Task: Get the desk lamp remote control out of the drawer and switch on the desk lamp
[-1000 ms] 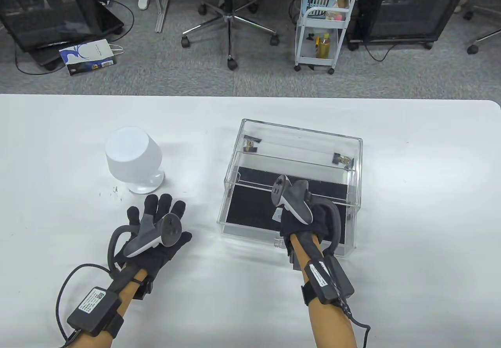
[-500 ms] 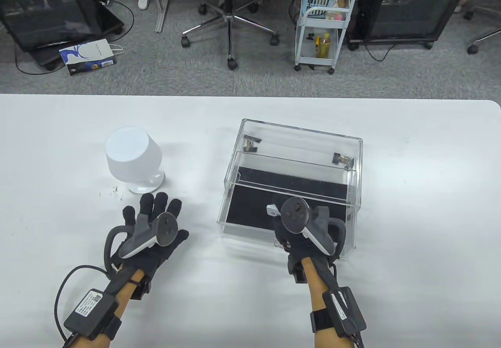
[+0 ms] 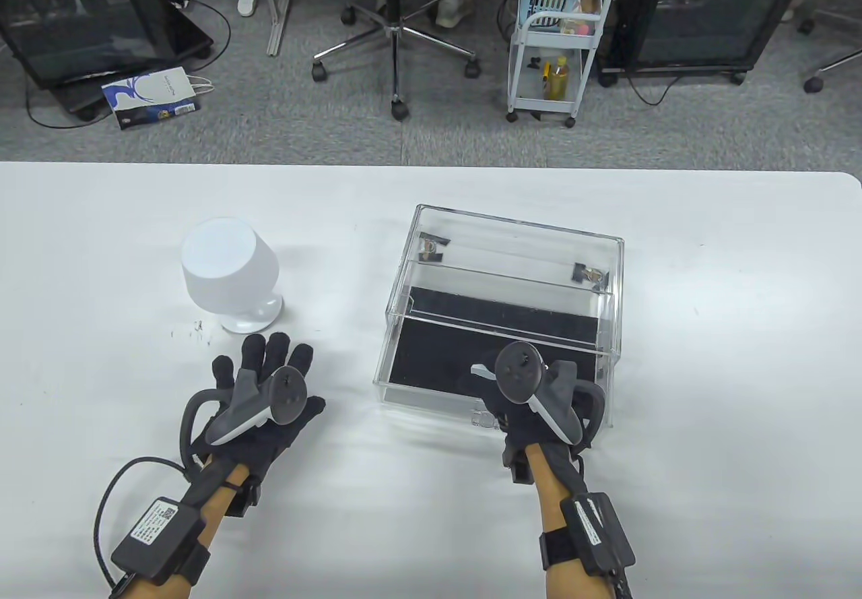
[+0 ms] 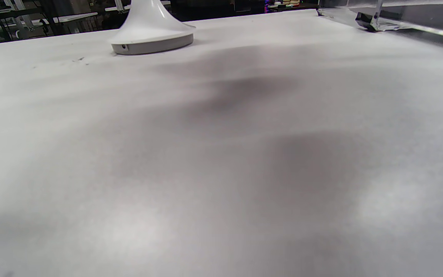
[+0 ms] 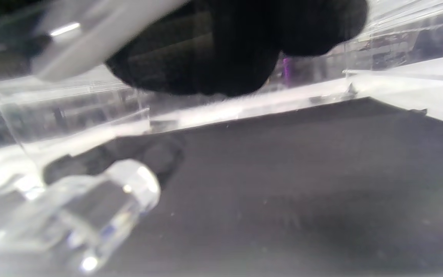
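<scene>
A clear acrylic box (image 3: 515,248) stands right of centre, its drawer (image 3: 431,363) with a black liner pulled out toward me. My right hand (image 3: 515,424) hovers over the drawer's front edge and holds a small white remote control (image 3: 482,370), which sticks out to the left of the fingers. In the right wrist view the gloved fingers (image 5: 221,50) grip the blurred pale remote (image 5: 90,38) above the black liner (image 5: 302,184) and the clear drawer knob (image 5: 129,188). The white desk lamp (image 3: 229,275) stands unlit at the left. My left hand (image 3: 269,370) lies flat, fingers spread, just in front of it.
The lamp's base (image 4: 152,38) and a corner of the box (image 4: 375,23) show in the left wrist view across bare white table (image 4: 221,154). Beyond the table's far edge are an office chair (image 3: 394,13) and a white cart (image 3: 555,40).
My right hand has come up out of the drawer and drawn back toward its front edge with the white remote in its fingers. The left hand has barely shifted.
</scene>
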A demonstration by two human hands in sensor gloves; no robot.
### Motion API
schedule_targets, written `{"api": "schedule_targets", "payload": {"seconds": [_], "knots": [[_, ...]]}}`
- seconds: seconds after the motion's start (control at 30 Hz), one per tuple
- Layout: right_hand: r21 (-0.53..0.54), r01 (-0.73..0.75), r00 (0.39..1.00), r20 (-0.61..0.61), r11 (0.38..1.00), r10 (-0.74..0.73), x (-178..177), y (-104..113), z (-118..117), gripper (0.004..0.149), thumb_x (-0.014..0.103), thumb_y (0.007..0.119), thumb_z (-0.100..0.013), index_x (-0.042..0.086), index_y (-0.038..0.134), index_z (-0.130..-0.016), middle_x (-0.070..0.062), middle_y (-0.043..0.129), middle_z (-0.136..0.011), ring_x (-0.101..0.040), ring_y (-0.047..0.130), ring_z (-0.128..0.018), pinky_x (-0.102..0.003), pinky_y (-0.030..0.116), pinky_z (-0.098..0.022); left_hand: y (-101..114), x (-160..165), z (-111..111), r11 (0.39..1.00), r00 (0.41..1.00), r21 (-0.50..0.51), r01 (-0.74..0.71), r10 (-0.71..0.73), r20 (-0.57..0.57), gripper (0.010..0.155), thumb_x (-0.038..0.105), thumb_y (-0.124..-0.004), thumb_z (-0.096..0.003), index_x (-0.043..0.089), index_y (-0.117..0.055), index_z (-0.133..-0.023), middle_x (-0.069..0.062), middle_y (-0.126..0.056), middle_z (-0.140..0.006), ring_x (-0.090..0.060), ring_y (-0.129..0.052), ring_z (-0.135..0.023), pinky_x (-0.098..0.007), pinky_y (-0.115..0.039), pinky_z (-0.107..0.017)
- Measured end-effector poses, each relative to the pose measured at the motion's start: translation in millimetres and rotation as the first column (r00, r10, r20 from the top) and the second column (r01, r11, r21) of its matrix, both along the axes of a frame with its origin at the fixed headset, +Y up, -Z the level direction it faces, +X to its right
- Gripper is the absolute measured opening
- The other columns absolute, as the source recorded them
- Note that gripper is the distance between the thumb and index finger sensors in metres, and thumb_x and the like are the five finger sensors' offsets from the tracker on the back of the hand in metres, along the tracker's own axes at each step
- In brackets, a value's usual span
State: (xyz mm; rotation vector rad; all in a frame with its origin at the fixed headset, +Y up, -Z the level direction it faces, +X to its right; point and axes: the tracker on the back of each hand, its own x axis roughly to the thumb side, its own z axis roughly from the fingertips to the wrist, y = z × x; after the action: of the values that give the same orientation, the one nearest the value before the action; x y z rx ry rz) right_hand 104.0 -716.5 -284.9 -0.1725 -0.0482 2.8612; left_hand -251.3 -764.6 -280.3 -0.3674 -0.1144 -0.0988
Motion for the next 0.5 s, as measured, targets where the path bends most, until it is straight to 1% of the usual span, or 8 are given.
{"api": "schedule_targets", "payload": {"seconds": [0.13, 0.2, 0.23, 0.27, 0.37, 0.4, 0.43, 0.5], "knots": [[-0.025, 0.013, 1.000, 0.004, 1.000, -0.013, 2.1, -0.2, -2.0, 0.053, 0.066, 0.080, -0.032, 0.037, 0.084, -0.076, 0.001, 0.097, -0.061, -0.020, 0.098, -0.037, -0.034, 0.085, -0.034, 0.6, -0.2, -0.1, 1.000, 1.000, -0.001, -0.003, 0.003, -0.003, 0.075, 0.074, -0.034, -0.0403, 0.049, 0.002, -0.101, 0.007, 0.010, -0.115, -0.029, 0.009, -0.111, -0.069, -0.008, -0.071], [-0.026, -0.004, 1.000, 0.013, 1.000, 0.005, 3.3, -2.8, -2.3, 0.054, 0.068, 0.079, -0.032, 0.037, 0.083, -0.076, 0.002, 0.097, -0.061, -0.019, 0.098, -0.037, -0.032, 0.086, -0.034, 0.1, -0.2, 0.0, 1.000, 1.000, -0.005, 0.002, -0.002, -0.003, 0.075, 0.074, -0.034, -0.0404, 0.048, 0.002, -0.101, 0.007, 0.010, -0.115, -0.029, 0.009, -0.111, -0.069, -0.008, -0.071], [-0.008, 0.001, 1.000, 0.032, 1.000, -0.001, 4.6, -4.4, -1.6, 0.058, 0.070, 0.078, -0.030, 0.038, 0.082, -0.077, 0.002, 0.097, -0.061, -0.017, 0.098, -0.036, -0.031, 0.086, -0.033, -0.2, -0.2, 0.1, 1.000, 1.000, -0.008, 0.004, -0.004, -0.004, 0.075, 0.074, -0.034, -0.0404, 0.049, 0.002, -0.101, 0.007, 0.010, -0.115, -0.029, 0.009, -0.111, -0.069, -0.008, -0.071], [0.003, 0.017, 0.999, 0.048, 1.000, -0.017, 5.2, -5.8, -1.8, 0.054, 0.069, 0.080, -0.031, 0.038, 0.083, -0.076, 0.004, 0.099, -0.059, -0.018, 0.098, -0.036, -0.031, 0.086, -0.033, 0.0, 0.0, 0.4, 1.000, 1.000, -0.011, 0.004, -0.004, -0.005, 0.075, 0.074, -0.034, -0.0404, 0.049, 0.002, -0.101, 0.007, 0.010, -0.115, -0.029, 0.010, -0.111, -0.069, -0.008, -0.071], [-0.062, 0.032, 0.999, 0.022, 0.998, -0.031, 5.8, -10.8, -3.8, 0.066, 0.075, 0.075, -0.030, 0.038, 0.076, -0.085, 0.001, 0.094, -0.071, -0.019, 0.097, -0.046, -0.032, 0.085, -0.040, 0.6, -0.2, 0.3, 1.000, 1.000, -0.010, 0.003, -0.003, -0.005, 0.075, 0.074, -0.034, -0.0404, 0.049, 0.002, -0.101, 0.007, 0.010, -0.115, -0.029, 0.009, -0.111, -0.069, -0.008, -0.071], [-0.088, 0.041, 0.999, 0.006, 0.995, -0.041, 5.3, -13.4, -4.6, 0.067, 0.074, 0.071, -0.034, 0.038, 0.072, -0.090, 0.000, 0.090, -0.078, -0.020, 0.095, -0.052, -0.034, 0.084, -0.045, 0.6, -0.3, 0.2, 1.000, 1.000, -0.012, 0.000, 0.000, -0.006, 0.075, 0.074, -0.034, -0.0404, 0.049, 0.002, -0.101, 0.007, 0.010, -0.115, -0.029, 0.009, -0.111, -0.069, -0.008, -0.071], [-0.112, 0.043, 0.999, 0.004, 0.993, -0.043, 5.0, -15.4, -5.6, 0.061, 0.070, 0.066, -0.040, 0.039, 0.068, -0.093, 0.000, 0.085, -0.084, -0.021, 0.093, -0.059, -0.034, 0.082, -0.050, 0.6, -0.4, 0.1, 1.000, 1.000, -0.012, -0.001, 0.001, -0.007, 0.075, 0.074, -0.034, -0.0404, 0.049, 0.002, -0.101, 0.007, 0.010, -0.115, -0.029, 0.009, -0.111, -0.069, -0.008, -0.071], [-0.134, 0.042, 0.999, 0.001, 0.990, -0.042, 3.3, -17.8, -6.8, 0.056, 0.060, 0.063, -0.046, 0.039, 0.061, -0.098, -0.001, 0.079, -0.092, -0.023, 0.089, -0.068, -0.036, 0.079, -0.056, 0.5, -0.4, 0.3, 1.000, 1.000, -0.015, 0.001, -0.001, -0.006, 0.075, 0.074, -0.034, -0.0405, 0.049, 0.002, -0.101, 0.007, 0.010, -0.115, -0.029, 0.009, -0.111, -0.069, -0.008, -0.071]]}}
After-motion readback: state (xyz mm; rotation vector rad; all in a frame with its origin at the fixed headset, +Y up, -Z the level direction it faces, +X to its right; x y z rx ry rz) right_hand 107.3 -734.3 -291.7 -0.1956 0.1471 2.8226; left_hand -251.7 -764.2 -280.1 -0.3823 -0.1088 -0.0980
